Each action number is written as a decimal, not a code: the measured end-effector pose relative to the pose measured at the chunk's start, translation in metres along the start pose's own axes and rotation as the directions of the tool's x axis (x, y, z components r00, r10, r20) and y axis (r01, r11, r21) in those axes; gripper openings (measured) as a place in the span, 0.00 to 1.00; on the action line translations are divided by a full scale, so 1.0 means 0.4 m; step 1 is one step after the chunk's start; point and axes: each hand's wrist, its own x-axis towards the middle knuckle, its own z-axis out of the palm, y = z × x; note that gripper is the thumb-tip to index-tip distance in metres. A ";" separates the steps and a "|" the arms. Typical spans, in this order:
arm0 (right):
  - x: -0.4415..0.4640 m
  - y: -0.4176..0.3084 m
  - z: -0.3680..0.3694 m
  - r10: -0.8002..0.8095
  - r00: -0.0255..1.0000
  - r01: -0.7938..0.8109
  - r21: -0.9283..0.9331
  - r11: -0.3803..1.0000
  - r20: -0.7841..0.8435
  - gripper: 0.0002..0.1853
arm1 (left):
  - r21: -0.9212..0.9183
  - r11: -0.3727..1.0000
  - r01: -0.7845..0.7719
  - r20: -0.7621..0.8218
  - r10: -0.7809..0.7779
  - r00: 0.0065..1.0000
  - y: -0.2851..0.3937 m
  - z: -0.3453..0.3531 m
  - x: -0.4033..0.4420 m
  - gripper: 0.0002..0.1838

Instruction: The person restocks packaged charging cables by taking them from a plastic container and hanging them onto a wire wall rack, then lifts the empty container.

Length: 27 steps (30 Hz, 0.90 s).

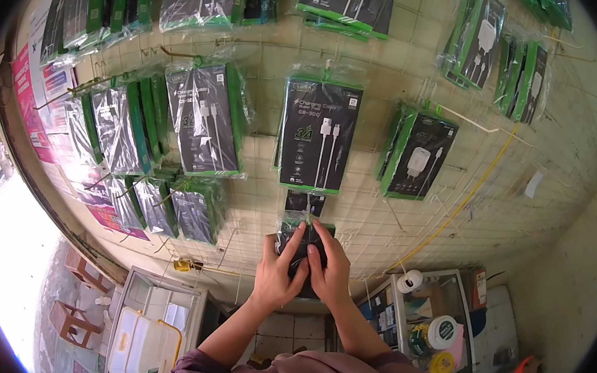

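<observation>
Both of my hands are on a small black package in clear wrapping, low in the middle of the wire grid. My left hand grips its left side, with the index finger on its top edge. On the other side my right hand holds it, index finger at the top and thumb across the front. The fingers cover most of its print. Just above hangs a larger black and green charging cable box, in a plastic bag. Part of another dark package shows between the two.
More boxed cables hang on hooks to the left, and charger boxes to the right. Bare hooks stick out of the wire grid. Below stand a glass case with jars and a clear plastic container. Wooden stools are at far left.
</observation>
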 end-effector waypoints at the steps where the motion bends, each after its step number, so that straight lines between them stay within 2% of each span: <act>1: -0.001 0.008 0.001 0.090 0.994 -0.091 0.010 0.996 0.061 0.23 | 0.000 1.000 0.014 0.012 -0.014 1.000 -0.008 0.005 0.005 0.36; 2: -0.002 0.018 0.004 0.179 0.976 -0.182 0.015 0.983 0.123 0.23 | 0.000 1.000 0.028 0.024 -0.028 0.999 -0.017 0.012 0.009 0.37; 3: -0.001 0.033 0.015 0.178 0.977 -0.181 0.014 0.983 0.121 0.23 | 0.000 1.000 0.026 0.023 -0.026 0.999 -0.029 0.022 0.011 0.37; 5: 0.009 0.074 0.048 0.050 0.999 -0.050 -0.022 0.998 0.005 0.25 | 0.012 1.000 -0.020 -0.045 0.020 0.999 -0.062 0.051 0.023 0.36; 10: 0.047 0.179 0.103 0.107 0.994 -0.106 -0.111 0.988 0.005 0.27 | 0.049 0.993 -0.106 -0.062 0.109 0.992 -0.161 0.113 0.086 0.35; 12: 0.049 0.213 0.123 0.147 0.989 -0.146 -0.152 0.978 -0.002 0.28 | 0.002 1.000 -0.020 0.030 0.020 0.999 -0.182 0.116 0.091 0.36; 13: 0.046 0.226 0.132 0.148 0.989 -0.145 -0.149 0.978 0.007 0.28 | 0.004 1.000 -0.012 0.026 0.012 1.000 -0.183 0.112 0.082 0.36; 15: 0.043 0.236 0.146 0.048 0.998 -0.057 -0.230 0.971 -0.046 0.31 | 0.081 0.994 0.077 0.081 -0.083 0.993 -0.185 0.096 0.065 0.35; 16: 0.033 0.228 0.153 0.050 0.998 -0.056 -0.220 0.974 -0.034 0.31 | 0.088 0.992 0.090 0.074 -0.096 0.993 -0.193 0.085 0.048 0.35; 18: 0.004 0.193 0.168 0.063 0.989 -0.112 -0.418 0.901 -0.130 0.35 | 0.102 0.992 0.070 0.074 -0.078 0.994 -0.214 0.053 -0.004 0.33; 19: -0.015 0.167 0.177 0.112 0.983 -0.161 -0.376 0.913 -0.149 0.35 | 0.103 0.992 0.072 0.041 -0.077 0.996 -0.219 0.029 -0.035 0.26; 20: -0.042 0.147 0.194 0.113 0.986 -0.150 -0.357 0.922 -0.121 0.35 | 0.118 0.988 0.100 0.022 -0.103 0.994 -0.226 -0.003 -0.066 0.26; 22: -0.113 0.093 0.238 0.046 0.983 -0.082 -0.202 0.976 -0.176 0.32 | 0.085 0.983 0.163 0.082 -0.170 0.982 -0.243 -0.083 -0.143 0.20; 23: -0.149 0.051 0.261 0.013 0.991 -0.033 -0.146 0.989 -0.136 0.25 | 0.105 0.974 0.199 0.053 -0.206 0.977 -0.251 -0.129 -0.188 0.20; 24: -0.204 -0.019 0.314 0.017 0.998 -0.021 -0.067 0.998 -0.061 0.25 | 0.091 0.935 0.344 0.027 -0.348 0.937 -0.258 -0.208 -0.276 0.18; 25: -0.251 -0.078 0.351 -0.056 0.998 0.055 0.040 0.998 0.030 0.21 | 0.045 0.895 0.443 0.032 -0.444 0.895 -0.274 -0.271 -0.343 0.16; 26: -0.282 -0.129 0.377 -0.139 0.985 0.121 0.161 0.979 0.106 0.17 | 0.058 0.877 0.478 -0.011 -0.478 0.878 -0.283 -0.321 -0.405 0.16; 27: -0.307 -0.182 0.406 -0.180 0.967 0.147 0.184 0.972 0.179 0.13 | 0.062 0.840 0.539 -0.063 -0.536 0.842 -0.295 -0.369 -0.476 0.15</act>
